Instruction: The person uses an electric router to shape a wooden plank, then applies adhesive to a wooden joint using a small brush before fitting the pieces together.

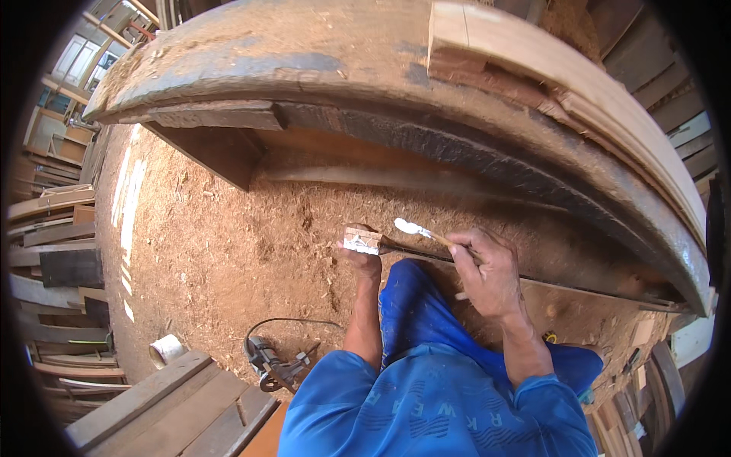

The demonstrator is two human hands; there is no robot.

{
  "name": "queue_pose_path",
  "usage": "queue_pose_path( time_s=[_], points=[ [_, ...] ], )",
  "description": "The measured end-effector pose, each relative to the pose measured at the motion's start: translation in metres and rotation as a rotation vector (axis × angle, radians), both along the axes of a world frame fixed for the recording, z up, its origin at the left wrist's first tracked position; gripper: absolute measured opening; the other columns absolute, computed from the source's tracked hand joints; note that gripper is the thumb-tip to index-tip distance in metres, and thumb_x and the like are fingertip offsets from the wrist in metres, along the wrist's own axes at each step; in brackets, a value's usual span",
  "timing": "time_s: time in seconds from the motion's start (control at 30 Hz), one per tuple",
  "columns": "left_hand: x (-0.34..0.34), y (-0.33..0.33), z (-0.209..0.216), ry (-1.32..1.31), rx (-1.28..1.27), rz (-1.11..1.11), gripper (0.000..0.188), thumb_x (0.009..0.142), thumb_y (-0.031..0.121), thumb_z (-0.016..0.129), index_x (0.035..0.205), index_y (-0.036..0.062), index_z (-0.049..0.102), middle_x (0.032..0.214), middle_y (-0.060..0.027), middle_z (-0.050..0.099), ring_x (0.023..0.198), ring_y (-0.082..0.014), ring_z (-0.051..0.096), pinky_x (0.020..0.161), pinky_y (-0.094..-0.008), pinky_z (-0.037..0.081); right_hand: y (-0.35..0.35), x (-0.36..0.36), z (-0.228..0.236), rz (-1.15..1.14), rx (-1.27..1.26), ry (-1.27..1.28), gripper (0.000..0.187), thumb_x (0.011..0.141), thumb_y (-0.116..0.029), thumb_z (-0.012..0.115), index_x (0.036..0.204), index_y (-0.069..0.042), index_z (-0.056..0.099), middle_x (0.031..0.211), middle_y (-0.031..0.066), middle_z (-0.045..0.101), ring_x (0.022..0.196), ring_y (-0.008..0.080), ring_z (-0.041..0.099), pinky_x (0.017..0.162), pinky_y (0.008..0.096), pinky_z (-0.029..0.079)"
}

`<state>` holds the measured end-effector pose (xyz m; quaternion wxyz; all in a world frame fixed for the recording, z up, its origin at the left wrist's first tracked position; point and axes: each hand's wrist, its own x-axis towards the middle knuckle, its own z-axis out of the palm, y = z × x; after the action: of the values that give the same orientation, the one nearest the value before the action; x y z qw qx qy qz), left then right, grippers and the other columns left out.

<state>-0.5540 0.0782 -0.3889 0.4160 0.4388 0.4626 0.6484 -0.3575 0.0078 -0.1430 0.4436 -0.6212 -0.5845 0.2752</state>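
My left hand (361, 259) is closed around a small wooden piece (370, 234), whose face is partly smeared with white paste. The fingers behind that piece are mostly hidden. In my right hand (489, 276) I grip a thin wooden stick (440, 239), held to the right of the wooden piece and apart from it. A thick blob of white paste (410, 226) coats the stick's tip. A narrow dark strip (426, 254) runs rightward from beside the wooden piece; I cannot tell whether the two are joined.
Ahead stands a large curved workbench (304, 65), dusty on top, bearing a pale thick board (525, 38). Sawdust covers the floor (221, 251). At lower left lie a corded power tool (270, 362), a white cylindrical container (166, 350) and planks (167, 411). Stacked timber (68, 236) lines the left.
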Motion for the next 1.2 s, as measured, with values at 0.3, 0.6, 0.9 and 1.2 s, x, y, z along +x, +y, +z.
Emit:
queue_pose_path(
  time_s=[0.3, 0.6, 0.9, 1.2],
  points=[
    [-0.006, -0.007, 0.0, 0.073, -0.024, -0.017, 0.058, 0.096, 0.063, 0.033, 0.086, 0.0083, 0.049, 0.081, -0.0031, 0.049, 0.075, -0.0178, 0.052, 0.071, -0.0338, 0.047, 0.02, -0.014, -0.012, 0.08, -0.077, 0.053, 0.011, 0.086, -0.005, 0.063, 0.096, -0.002, 0.068, 0.079, 0.0142, 0.065, 0.071, 0.0307, 0.065, 0.066, 0.0396, 0.051],
    [-0.012, -0.017, -0.003, 0.027, -0.094, -0.047, 0.055, 0.09, 0.063, 0.054, 0.084, 0.0089, 0.048, 0.077, -0.0007, 0.049, 0.071, -0.0131, 0.049, 0.069, -0.03, 0.046, 0.027, -0.03, -0.017, 0.232, -0.168, 0.018, 0.012, 0.086, -0.006, 0.063, 0.097, -0.003, 0.068, 0.081, 0.0137, 0.065, 0.074, 0.0313, 0.065, 0.067, 0.0407, 0.052],
    [-0.009, -0.02, -0.001, 0.126, -0.189, -0.019, 0.076, 0.09, 0.081, 0.026, 0.086, 0.0085, 0.047, 0.078, -0.0042, 0.053, 0.071, -0.0156, 0.052, 0.068, -0.0314, 0.049, 0.022, -0.025, -0.018, 0.405, -0.128, -0.015, 0.015, 0.085, -0.003, 0.062, 0.098, -0.003, 0.069, 0.083, 0.0144, 0.066, 0.079, 0.0323, 0.066, 0.071, 0.0402, 0.052],
    [-0.01, -0.026, 0.005, -0.359, -0.124, -0.137, 0.072, 0.092, 0.077, 0.032, 0.089, 0.0072, 0.049, 0.082, -0.006, 0.056, 0.074, -0.0167, 0.053, 0.069, -0.0318, 0.05, 0.025, -0.042, -0.022, 0.381, -0.241, 0.09, 0.015, 0.086, -0.005, 0.062, 0.097, -0.001, 0.07, 0.086, 0.0157, 0.068, 0.079, 0.029, 0.067, 0.071, 0.0379, 0.053]
  ],
)
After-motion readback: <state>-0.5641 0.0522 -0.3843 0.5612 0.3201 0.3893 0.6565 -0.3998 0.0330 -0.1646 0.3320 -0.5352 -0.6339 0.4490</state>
